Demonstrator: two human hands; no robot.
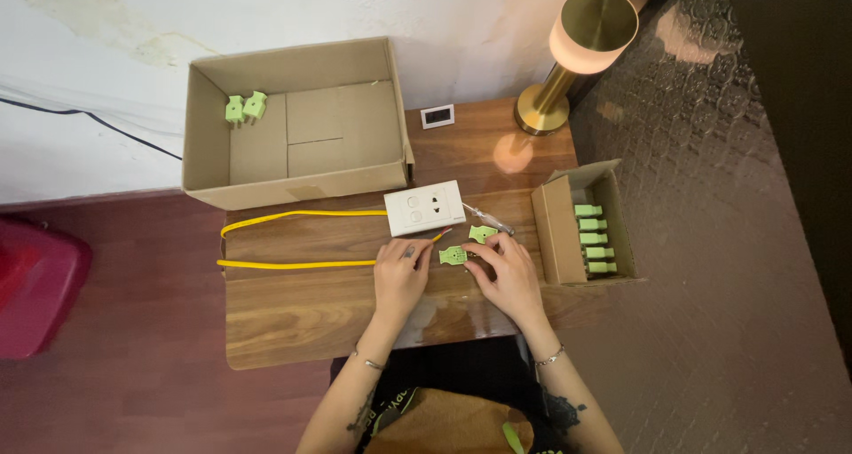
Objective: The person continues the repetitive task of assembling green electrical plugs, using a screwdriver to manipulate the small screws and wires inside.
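Hands sit mid-frame on the table (293, 321). We rest our left hand (399, 276) on the yellow wire (293, 264), fingers bent. Our right hand (508, 272) pinches a green plug half (453, 256), 2nd half (482, 233) just above. We think wiring comes next & needs steady fingers.

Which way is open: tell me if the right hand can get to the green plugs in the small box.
Probably yes. The right hand rests on the wooden table just beside the small cardboard box, whose top is open, and nothing lies between it and the green plugs.
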